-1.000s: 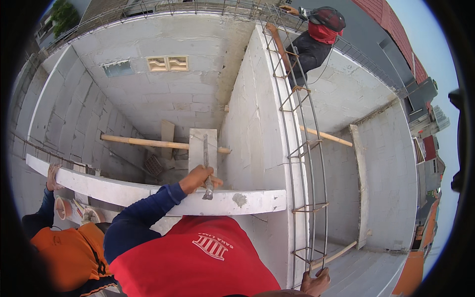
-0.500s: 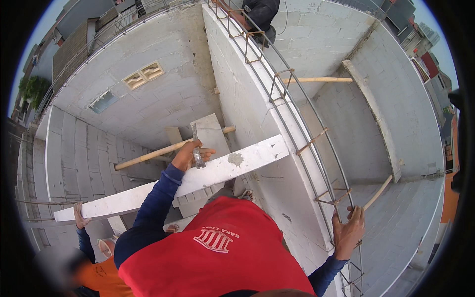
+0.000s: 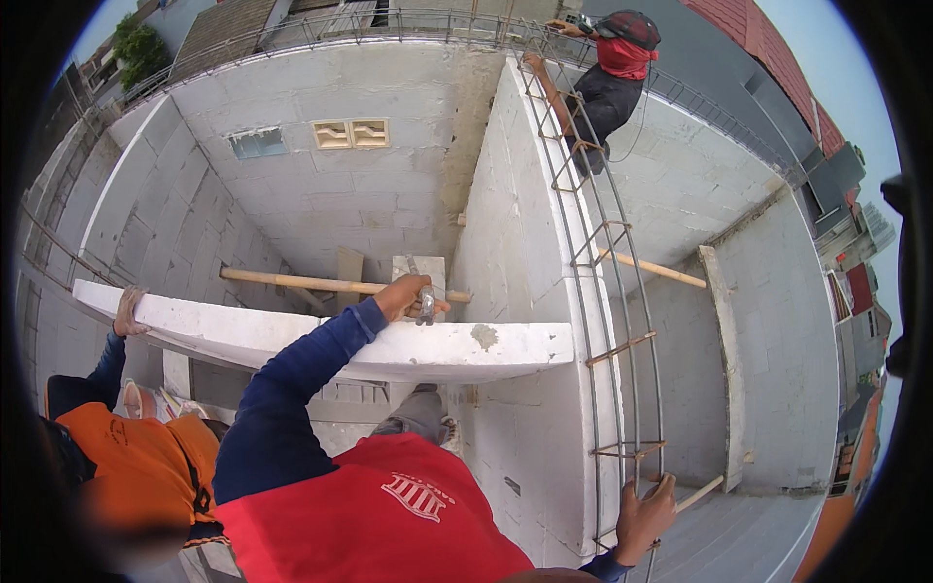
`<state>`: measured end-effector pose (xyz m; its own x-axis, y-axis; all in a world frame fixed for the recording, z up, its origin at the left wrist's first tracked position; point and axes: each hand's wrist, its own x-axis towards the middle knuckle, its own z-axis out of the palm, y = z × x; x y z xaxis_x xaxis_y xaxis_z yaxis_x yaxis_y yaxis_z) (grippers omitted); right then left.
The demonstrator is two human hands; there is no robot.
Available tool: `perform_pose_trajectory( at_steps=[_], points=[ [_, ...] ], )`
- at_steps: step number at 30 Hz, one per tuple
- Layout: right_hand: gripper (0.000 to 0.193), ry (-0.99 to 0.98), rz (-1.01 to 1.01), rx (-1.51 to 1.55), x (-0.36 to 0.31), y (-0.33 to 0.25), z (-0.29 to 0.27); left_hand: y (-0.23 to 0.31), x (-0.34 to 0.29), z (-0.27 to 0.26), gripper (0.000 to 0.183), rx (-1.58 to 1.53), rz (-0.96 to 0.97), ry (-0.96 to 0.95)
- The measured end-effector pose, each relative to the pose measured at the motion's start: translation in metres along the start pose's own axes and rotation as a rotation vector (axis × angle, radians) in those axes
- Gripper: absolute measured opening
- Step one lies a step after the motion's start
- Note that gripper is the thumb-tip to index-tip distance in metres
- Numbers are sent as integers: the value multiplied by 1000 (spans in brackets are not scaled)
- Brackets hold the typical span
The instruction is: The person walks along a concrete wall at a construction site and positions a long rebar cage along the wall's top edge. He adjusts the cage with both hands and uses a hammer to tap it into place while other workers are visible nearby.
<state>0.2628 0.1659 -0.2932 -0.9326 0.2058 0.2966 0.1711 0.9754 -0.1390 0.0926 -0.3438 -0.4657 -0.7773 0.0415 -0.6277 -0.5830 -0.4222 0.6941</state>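
Note:
My left hand [image 3: 406,299] is closed round a metal hand tool [image 3: 426,307], thick at the lower end with a slim upper part; its exact kind is unclear. Hand and tool are over a long white block beam [image 3: 292,335] that spans across to the wall on the right. On that wall's white top [image 3: 559,243] lies a long cage of steel reinforcing bars [image 3: 634,340]. My right hand [image 3: 643,517] grips the cage's near end, fingers at the bars. At the far end, another person [image 3: 612,92] in dark clothes has hands on the cage.
At the lower left, a co-worker in orange [image 3: 136,466] has a gloved hand on the beam's left end. Wooden poles, one being a long pole [image 3: 321,284], cross the spaces between the block walls [image 3: 321,194]. A deep drop lies on both sides of the wall.
The view has turned and tilted upward, bringing the far person and more of the orange-clad co-worker into sight. My left hand keeps the tool; my right hand stays at the cage's near end.

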Motion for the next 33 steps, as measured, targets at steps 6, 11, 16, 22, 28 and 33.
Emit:
perform_pose_trajectory(
  at_steps=[6, 11, 16, 22, 28, 33],
  points=[
    [34, -25, 49, -133, 5, 2, 1, -5, 5, 3, 28, 26, -18, -106],
    [37, -273, 207, -202, 8, 5, -1, -16, 17, 12, 28, -59, -64, -30],
    [40, -298, 173, -217, 11, 5, 2, -24, 18, 17, 30, -12, -44, -32],
    [43, -279, 160, -266, 36, -19, -16, -28, 11, 22, 39, 397, 132, -24],
    [47, -108, 90, -269, 64, -84, -51, -33, 7, 19, 21, 620, 308, -53],
    [50, 87, -100, -222, 100, -146, -54, -24, -2, 19, 20, 586, 238, -83]
  ],
)
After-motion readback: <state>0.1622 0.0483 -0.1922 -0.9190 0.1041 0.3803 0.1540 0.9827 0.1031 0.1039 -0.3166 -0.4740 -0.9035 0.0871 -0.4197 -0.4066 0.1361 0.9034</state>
